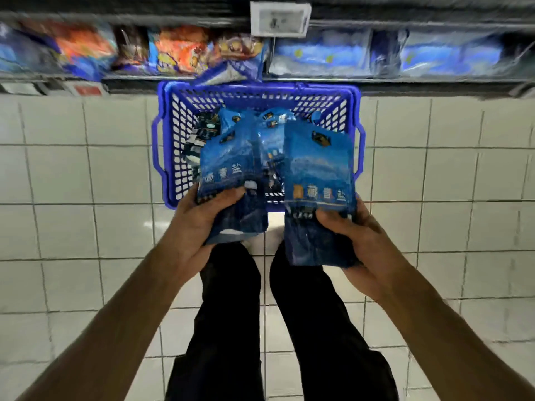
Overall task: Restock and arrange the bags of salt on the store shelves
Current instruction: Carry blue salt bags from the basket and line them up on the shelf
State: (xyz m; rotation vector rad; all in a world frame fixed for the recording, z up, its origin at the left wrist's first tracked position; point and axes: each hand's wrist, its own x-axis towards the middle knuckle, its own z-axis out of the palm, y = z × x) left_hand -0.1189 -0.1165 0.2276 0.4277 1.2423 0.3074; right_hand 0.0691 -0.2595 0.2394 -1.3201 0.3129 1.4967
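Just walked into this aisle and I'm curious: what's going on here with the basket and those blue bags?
A person is restocking salt. They stand over a blue basket on the tiled floor, in front of a low shelf. The left hand grips one blue bag of salt, and the right hand grips another bag, both held above the basket. More bags lie inside it. Neither held bag has reached the shelf yet.

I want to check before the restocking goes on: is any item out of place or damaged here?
One bag hangs over the shelf edge above the blue basket, tilted, unlike its neighbours. The bags held by the left hand and the right hand look intact; blur hides fine damage.
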